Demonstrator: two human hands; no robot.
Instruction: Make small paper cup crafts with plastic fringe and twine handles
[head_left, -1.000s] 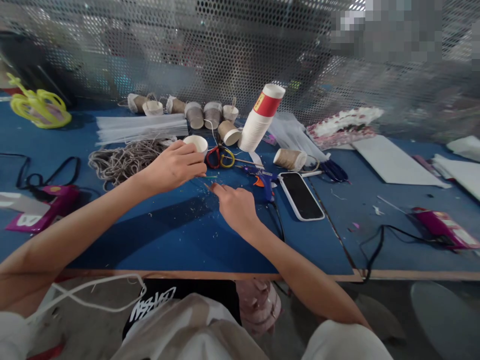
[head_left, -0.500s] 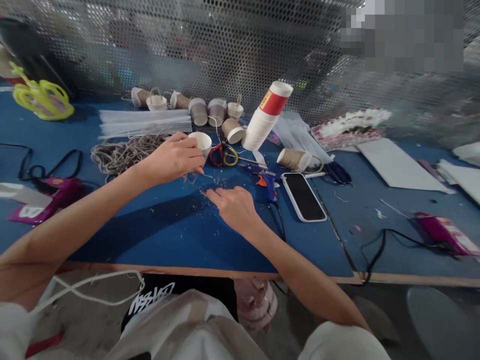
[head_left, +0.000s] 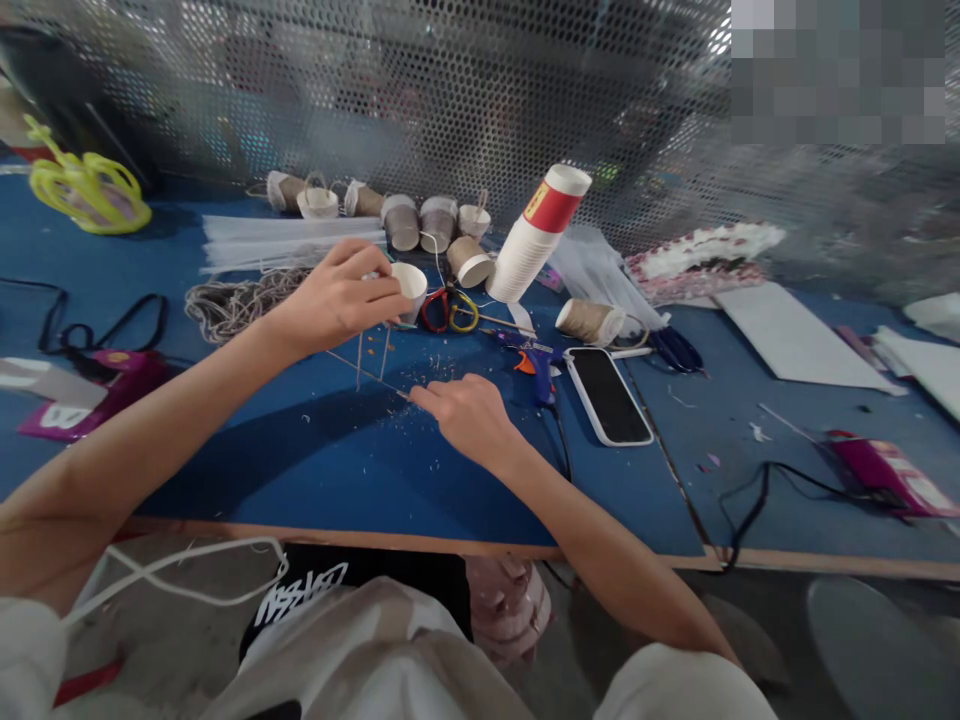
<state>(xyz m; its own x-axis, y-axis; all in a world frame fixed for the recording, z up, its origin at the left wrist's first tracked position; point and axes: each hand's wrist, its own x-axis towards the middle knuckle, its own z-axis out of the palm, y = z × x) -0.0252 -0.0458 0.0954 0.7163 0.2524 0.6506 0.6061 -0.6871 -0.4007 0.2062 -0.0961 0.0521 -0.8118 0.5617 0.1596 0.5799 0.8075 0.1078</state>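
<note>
My left hand (head_left: 349, 290) is raised over the table with fingers pinched together, and thin strands of cord (head_left: 385, 352) dangle beneath them. A white paper cup (head_left: 412, 284) is right beside those fingertips, partly hidden; whether they touch it I cannot tell. Lower and to the right, my right hand (head_left: 465, 412) rests near the table top, thumb and forefinger closed on the end of a thin strand (head_left: 367, 373) that stretches away to the left. Small scraps (head_left: 420, 425) are scattered around it. A heap of grey-brown cord (head_left: 240, 303) lies behind my left forearm.
Scissors with red and yellow handles (head_left: 450, 311) lie beyond my hands. A tall leaning stack of paper cups (head_left: 534, 240), a blue glue gun (head_left: 536, 365) and a phone (head_left: 609, 397) are to the right. Several cord-wrapped cups (head_left: 401, 222) line the back, near clear sticks (head_left: 289, 243).
My left hand has risen slightly, and strands now hang below its fingers. A thin strand now shows stretched leftward from my right fingertips. The right hand has hardly moved.
</note>
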